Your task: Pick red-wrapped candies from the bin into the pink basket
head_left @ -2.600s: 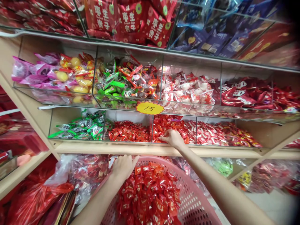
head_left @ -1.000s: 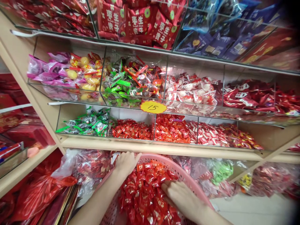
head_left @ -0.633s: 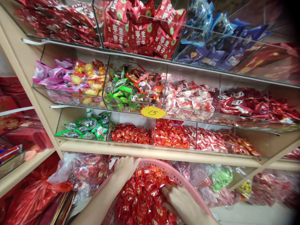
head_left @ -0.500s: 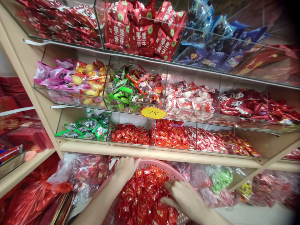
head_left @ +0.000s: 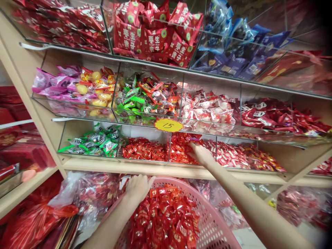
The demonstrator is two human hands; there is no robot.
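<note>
My left hand (head_left: 138, 187) is wrapped over the far rim of a pink perforated basket (head_left: 212, 221), its fingers bent out of sight behind the rim. Red wrapped candies (head_left: 163, 218) are heaped inside the basket. My right hand (head_left: 201, 153) reaches into the lowest shelf row, at the compartment of red-orange candies (head_left: 180, 148). Its fingertips touch the candies there, and whether they hold any cannot be made out.
Above are clear bins with green-wrapped (head_left: 133, 100), pink-white (head_left: 210, 107) and large red packets (head_left: 155, 38). A yellow tag (head_left: 168, 125) marked 15 hangs on the middle shelf edge. Bagged candies lie below the wooden shelf board (head_left: 103, 166); a red plastic bag (head_left: 41, 221) is at lower left.
My right hand has moved from over the candies in the basket up and forward to the lowest shelf compartment. My left hand stays on the basket rim.
</note>
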